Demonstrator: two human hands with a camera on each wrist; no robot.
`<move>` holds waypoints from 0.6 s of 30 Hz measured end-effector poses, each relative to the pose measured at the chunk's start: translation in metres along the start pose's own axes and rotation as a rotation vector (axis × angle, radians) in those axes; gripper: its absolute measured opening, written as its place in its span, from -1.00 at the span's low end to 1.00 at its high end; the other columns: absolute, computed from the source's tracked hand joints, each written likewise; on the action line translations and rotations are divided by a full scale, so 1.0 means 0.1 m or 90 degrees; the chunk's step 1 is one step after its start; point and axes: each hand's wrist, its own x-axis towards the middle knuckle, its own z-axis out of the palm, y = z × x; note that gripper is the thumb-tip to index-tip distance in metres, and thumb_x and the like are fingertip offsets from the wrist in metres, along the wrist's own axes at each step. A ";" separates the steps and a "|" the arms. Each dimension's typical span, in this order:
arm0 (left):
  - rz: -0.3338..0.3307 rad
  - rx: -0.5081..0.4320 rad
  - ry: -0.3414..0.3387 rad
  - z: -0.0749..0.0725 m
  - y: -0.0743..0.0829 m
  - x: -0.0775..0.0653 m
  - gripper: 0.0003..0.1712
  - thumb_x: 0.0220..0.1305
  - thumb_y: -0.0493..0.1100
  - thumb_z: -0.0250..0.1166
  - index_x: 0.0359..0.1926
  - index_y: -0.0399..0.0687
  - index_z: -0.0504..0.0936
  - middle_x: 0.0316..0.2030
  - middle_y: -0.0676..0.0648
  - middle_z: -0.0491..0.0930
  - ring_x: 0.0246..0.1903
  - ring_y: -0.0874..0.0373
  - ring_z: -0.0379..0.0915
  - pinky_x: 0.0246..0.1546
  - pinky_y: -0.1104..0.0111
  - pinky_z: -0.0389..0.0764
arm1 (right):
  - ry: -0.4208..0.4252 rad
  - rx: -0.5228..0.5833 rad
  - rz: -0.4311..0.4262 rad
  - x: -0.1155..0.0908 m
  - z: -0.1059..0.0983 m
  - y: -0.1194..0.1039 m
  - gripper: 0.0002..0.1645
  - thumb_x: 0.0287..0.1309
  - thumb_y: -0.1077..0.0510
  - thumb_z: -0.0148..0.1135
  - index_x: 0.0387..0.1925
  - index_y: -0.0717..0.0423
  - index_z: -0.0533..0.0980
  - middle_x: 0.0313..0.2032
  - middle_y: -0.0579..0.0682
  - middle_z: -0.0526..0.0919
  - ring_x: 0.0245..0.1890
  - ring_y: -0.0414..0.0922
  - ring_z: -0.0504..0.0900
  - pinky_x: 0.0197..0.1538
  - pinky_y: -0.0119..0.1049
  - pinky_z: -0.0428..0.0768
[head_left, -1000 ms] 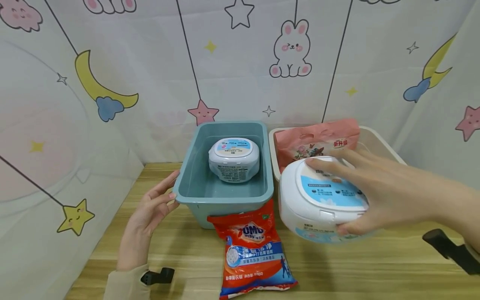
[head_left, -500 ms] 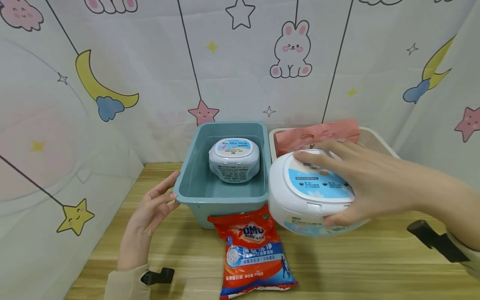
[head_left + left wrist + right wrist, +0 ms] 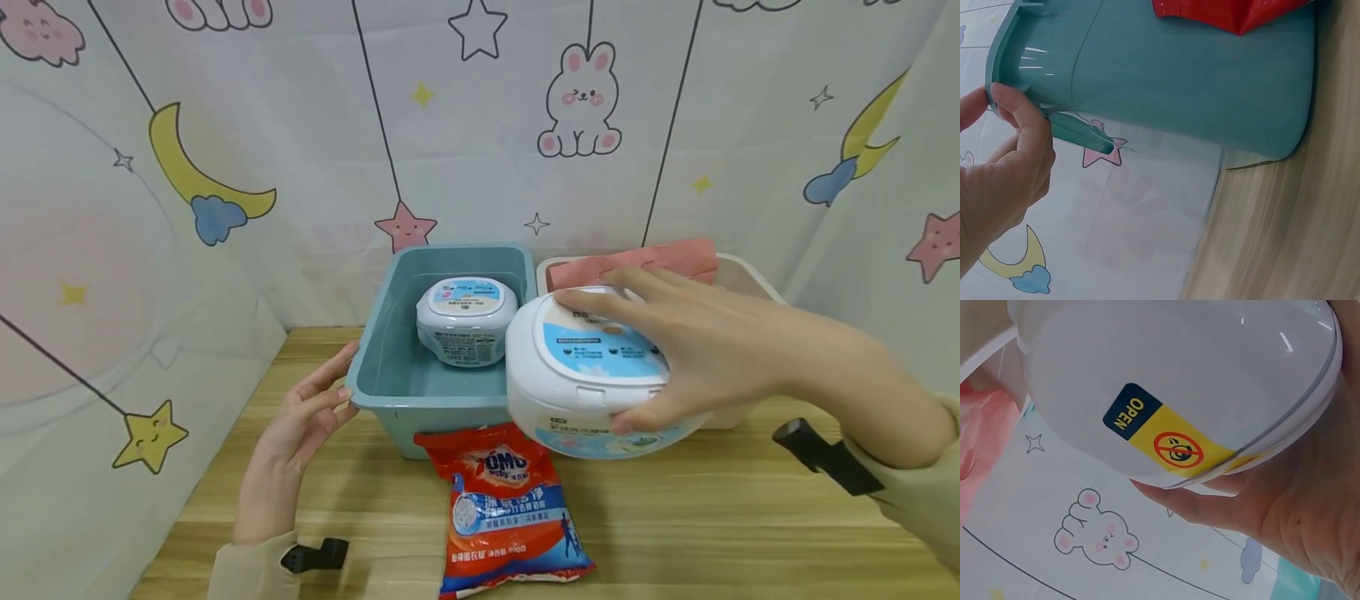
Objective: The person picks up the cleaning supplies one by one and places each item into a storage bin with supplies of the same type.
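My right hand grips a white lidded tub with a blue-and-cream label from above, thumb on the near side and fingers over the lid. It is held up by the right front corner of a teal plastic bin, hiding part of that corner. In the right wrist view the tub shows an "OPEN" sticker. My left hand pinches the bin's left rim between thumb and fingers, seen closely in the left wrist view on the bin. A similar white tub sits inside the bin.
A red-and-blue OMO detergent bag leans against the bin's front on the wooden table. Right of the bin stands a cream bin with a pink bag in it, partly hidden. A printed cloth hangs behind.
My right hand has carried the white tub leftward and slightly up, from in front of the cream bin to the teal bin's right front corner. My left hand stays on the rim.
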 end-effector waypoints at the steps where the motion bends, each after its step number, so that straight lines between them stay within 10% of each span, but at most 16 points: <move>1: 0.000 -0.002 0.000 0.00 0.00 -0.01 -0.35 0.39 -0.46 -0.09 0.46 -0.05 0.16 0.09 0.03 0.39 -0.05 0.29 0.51 -0.06 0.44 0.57 | -0.004 0.003 0.001 0.02 0.00 -0.01 0.18 -0.32 -0.62 0.28 0.40 -0.63 0.02 0.17 -0.20 0.34 0.02 -0.17 0.39 -0.06 -0.20 0.48; 18: 0.003 -0.004 -0.005 -0.02 -0.01 0.00 -0.34 0.38 -0.46 -0.10 0.47 -0.12 0.10 0.11 0.02 0.38 -0.03 0.28 0.51 -0.04 0.42 0.57 | -0.016 0.017 -0.032 0.35 -0.01 -0.05 0.15 -0.23 -0.58 0.25 0.42 -0.56 0.02 0.31 -0.08 0.27 0.10 -0.05 0.38 -0.03 -0.17 0.51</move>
